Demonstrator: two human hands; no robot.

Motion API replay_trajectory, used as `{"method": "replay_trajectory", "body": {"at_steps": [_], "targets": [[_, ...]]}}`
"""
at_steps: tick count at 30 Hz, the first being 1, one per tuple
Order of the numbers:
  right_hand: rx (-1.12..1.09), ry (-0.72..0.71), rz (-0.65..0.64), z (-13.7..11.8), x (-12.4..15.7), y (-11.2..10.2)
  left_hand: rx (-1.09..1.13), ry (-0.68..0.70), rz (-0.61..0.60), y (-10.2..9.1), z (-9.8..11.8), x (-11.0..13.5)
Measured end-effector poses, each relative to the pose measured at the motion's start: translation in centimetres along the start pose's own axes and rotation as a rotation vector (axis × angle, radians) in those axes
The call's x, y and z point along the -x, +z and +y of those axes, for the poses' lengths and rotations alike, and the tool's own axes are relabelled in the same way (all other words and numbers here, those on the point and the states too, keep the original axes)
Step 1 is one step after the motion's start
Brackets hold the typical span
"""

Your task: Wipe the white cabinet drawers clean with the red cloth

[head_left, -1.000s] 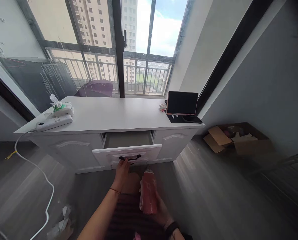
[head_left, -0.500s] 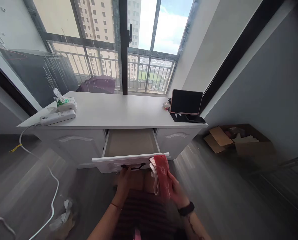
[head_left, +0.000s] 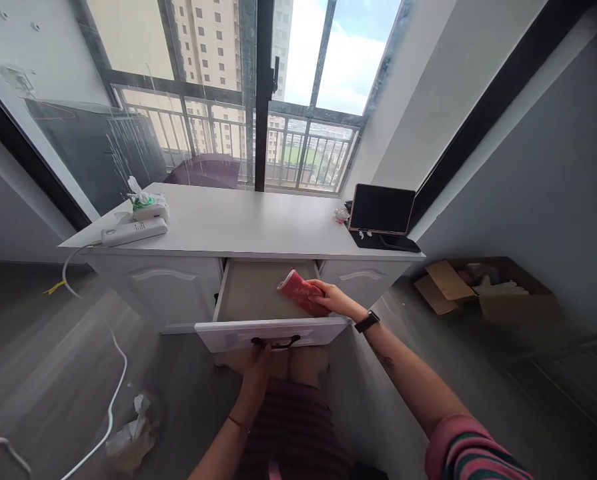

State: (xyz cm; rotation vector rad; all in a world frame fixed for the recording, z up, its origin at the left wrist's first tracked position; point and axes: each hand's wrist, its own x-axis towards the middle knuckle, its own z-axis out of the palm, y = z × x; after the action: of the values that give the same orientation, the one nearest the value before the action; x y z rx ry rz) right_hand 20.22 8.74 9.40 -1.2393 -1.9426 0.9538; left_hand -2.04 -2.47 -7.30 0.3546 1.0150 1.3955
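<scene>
The middle drawer [head_left: 258, 293] of a white cabinet [head_left: 178, 293] is pulled open, its beige bottom bare. My left hand [head_left: 258, 363] is curled round the drawer's black handle [head_left: 275, 344]. My right hand [head_left: 331, 300] reaches over the drawer's right side, its fingers closed on a folded red cloth [head_left: 301, 292] with a white edge, held just inside the drawer. A black watch sits on my right wrist and a thin red band on my left.
On the cabinet top: a white power strip [head_left: 134, 232] with a cable trailing to the floor, a tissue pack [head_left: 148, 203] at the left, a dark tablet [head_left: 381, 210] at the right. A cardboard box [head_left: 483, 290] stands on the floor at right; crumpled paper [head_left: 128, 437] lies lower left.
The drawer came further out under my left hand. My right hand carried the red cloth up from my lap and forward into the open drawer.
</scene>
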Motion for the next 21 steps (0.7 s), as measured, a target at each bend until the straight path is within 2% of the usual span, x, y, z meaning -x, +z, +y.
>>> {"method": "replay_trajectory", "body": {"at_steps": [2, 4, 8, 11, 13, 17, 19, 21], "targets": [[0.176, 0.023, -0.038, 0.7, -0.6, 0.2, 0.013, -0.004, 0.012, -0.2, -0.2, -0.2], [0.254, 0.054, -0.025, 1.2, -1.2, 0.5, 0.018, -0.004, 0.043, -0.4, -0.4, -0.5], [0.001, 0.136, -0.186, 1.8, -2.9, 2.3, 0.03, 0.007, 0.055, -0.5, -0.6, -1.0], [-0.109, 0.091, -0.263, 2.6, -4.0, 4.5, 0.034, -0.001, 0.046, -0.7, -0.8, -1.0], [0.031, 0.004, -0.316, 3.6, -4.7, 5.8, 0.027, 0.033, 0.06, -0.7, -1.0, -1.0], [0.608, -0.088, -0.583, 6.3, -7.1, 6.8, -0.029, 0.116, 0.071, -0.2, -1.0, -0.8], [0.738, -0.096, -0.616, 7.4, -9.1, 6.4, -0.052, 0.127, 0.041, 0.1, -0.7, -0.7], [0.789, -0.074, -0.558, 8.2, -11.5, 5.7, -0.057, 0.13, 0.008, 0.3, -0.2, -0.5]]}}
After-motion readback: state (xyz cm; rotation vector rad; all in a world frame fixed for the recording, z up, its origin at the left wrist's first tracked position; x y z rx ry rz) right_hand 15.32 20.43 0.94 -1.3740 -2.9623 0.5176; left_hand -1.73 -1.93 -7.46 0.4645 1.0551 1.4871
